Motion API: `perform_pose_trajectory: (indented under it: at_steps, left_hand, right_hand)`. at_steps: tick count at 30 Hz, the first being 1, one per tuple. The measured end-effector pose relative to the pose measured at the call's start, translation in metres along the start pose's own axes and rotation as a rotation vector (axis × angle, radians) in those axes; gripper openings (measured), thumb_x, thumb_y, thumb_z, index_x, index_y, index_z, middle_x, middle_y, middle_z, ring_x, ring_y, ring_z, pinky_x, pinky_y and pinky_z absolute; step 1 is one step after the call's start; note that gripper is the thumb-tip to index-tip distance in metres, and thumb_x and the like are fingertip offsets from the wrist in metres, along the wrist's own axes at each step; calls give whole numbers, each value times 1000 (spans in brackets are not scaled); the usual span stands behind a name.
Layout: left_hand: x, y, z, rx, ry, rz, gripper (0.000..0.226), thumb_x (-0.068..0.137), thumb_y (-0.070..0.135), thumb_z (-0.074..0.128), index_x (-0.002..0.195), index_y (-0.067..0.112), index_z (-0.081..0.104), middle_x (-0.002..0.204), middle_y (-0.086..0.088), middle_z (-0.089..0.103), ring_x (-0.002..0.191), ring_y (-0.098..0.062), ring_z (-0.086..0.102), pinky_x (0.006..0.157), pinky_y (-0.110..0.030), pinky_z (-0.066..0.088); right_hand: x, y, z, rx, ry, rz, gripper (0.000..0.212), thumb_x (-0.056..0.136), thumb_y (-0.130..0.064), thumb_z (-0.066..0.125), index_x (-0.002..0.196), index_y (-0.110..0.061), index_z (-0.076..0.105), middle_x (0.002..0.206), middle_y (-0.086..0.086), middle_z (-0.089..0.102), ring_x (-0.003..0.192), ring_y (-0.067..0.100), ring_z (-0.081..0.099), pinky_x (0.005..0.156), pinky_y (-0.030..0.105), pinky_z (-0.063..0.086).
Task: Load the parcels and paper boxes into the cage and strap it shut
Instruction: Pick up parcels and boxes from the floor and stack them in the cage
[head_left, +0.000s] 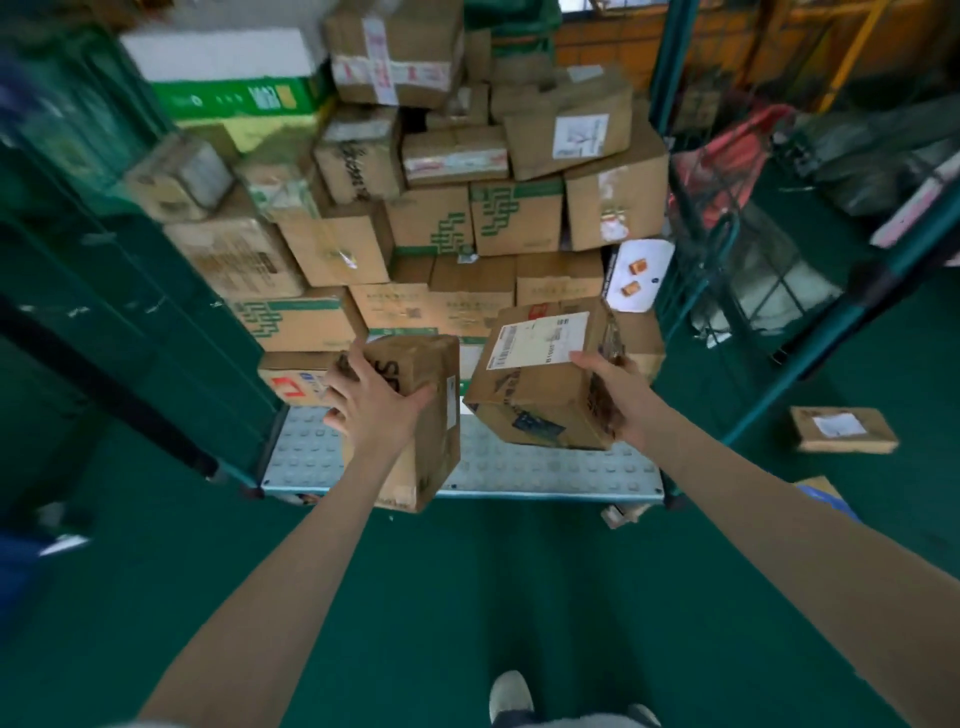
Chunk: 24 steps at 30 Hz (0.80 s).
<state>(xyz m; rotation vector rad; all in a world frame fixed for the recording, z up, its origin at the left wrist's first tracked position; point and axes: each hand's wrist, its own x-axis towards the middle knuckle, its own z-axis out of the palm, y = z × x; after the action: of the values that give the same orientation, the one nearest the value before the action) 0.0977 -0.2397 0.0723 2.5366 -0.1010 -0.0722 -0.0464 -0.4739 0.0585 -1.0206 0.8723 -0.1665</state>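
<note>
Where the green cage (661, 78) stands open toward the person, it is packed with a stack of brown cardboard boxes (431, 218) piled against its back, a green and white carton (234, 93) near the top left and a white pouch (636, 275) wedged at the right side. A strip of its studded metal floor (545, 467) lies bare at the front edge. Two more boxes are held up over that strip, side by side and apart. The left hand (371, 400) grasps a tall box (423, 415), fingers spread round its upper far corner and thumb on the near face (the box tilts, its lower end hanging past the front edge). The right hand (618, 395) clasps the right side of a labelled box (540, 379), thumb on top by the white label. A flat parcel (844, 428) lies on the green ground to the right, outside the cage.
</note>
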Motion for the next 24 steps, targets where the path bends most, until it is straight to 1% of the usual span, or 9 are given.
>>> perform_pose_trajectory:
  at_steps: [2, 5, 8, 11, 14, 16, 20, 22, 24]
  left_hand:
    - [9, 4, -7, -39, 17, 10, 112, 71, 52, 80, 153, 24, 10, 154, -23, 13, 141, -47, 14, 109, -62, 17]
    - [33, 13, -19, -107, 81, 21, 111, 70, 52, 81, 153, 24, 13, 153, -21, 15, 139, -45, 18, 110, -61, 16]
    - [60, 32, -30, -225, 153, 24, 109, 70, 52, 81, 153, 24, 16, 154, -17, 15, 142, -40, 17, 111, -59, 14]
    - [92, 63, -42, -330, 188, 8, 108, 72, 51, 81, 153, 25, 15, 156, -16, 13, 144, -38, 14, 112, -61, 12]
    - [143, 105, -47, -404, 241, 66, 110, 69, 57, 80, 152, 28, 14, 156, -15, 15, 144, -41, 16, 114, -63, 12]
    - [160, 116, -52, -438, 246, 83, 115, 62, 64, 78, 152, 32, 14, 154, -14, 17, 142, -42, 20, 113, -65, 15]
    - [195, 154, -57, -458, 255, 69, 113, 66, 64, 78, 153, 31, 13, 157, -15, 13, 144, -40, 17, 114, -64, 11]
    - [216, 179, -58, -529, 243, 80, 119, 62, 68, 77, 153, 31, 11, 157, -16, 13, 145, -39, 16, 115, -64, 14]
    - [235, 203, -57, -584, 223, 96, 125, 55, 73, 74, 154, 32, 10, 156, -16, 16, 144, -39, 19, 114, -64, 20]
  right_hand:
    - [10, -8, 8, 12, -24, -25, 111, 48, -48, 94, 144, -25, 42, 121, 4, 69, 105, 25, 69, 76, 43, 61]
    - [19, -28, 30, 15, -63, -50, 85, 69, -46, 84, 142, -27, 46, 123, -1, 68, 106, 19, 67, 63, 31, 59]
    - [41, -54, 44, 46, -51, -83, 66, 83, -44, 72, 141, -28, 44, 127, -3, 61, 107, 16, 60, 66, 33, 54]
    - [70, -88, 56, 98, -77, -126, 67, 81, -46, 74, 140, -27, 47, 127, -1, 62, 109, 20, 61, 75, 36, 56]
    - [102, -142, 70, 76, -113, -196, 91, 60, -55, 82, 140, -30, 47, 128, 0, 62, 113, 22, 61, 77, 37, 57]
    - [116, -161, 74, 64, -125, -234, 98, 54, -60, 82, 140, -31, 47, 129, -1, 63, 114, 22, 61, 76, 36, 56]
    - [146, -210, 78, 61, -150, -316, 90, 56, -64, 82, 136, -36, 51, 128, -6, 65, 115, 20, 62, 88, 44, 55]
    - [155, -241, 80, 52, -146, -368, 82, 65, -60, 78, 138, -35, 49, 126, -6, 64, 114, 18, 60, 82, 39, 53]
    - [167, -268, 79, 35, -147, -409, 66, 81, -52, 71, 139, -32, 47, 125, -6, 63, 109, 16, 59, 75, 34, 51]
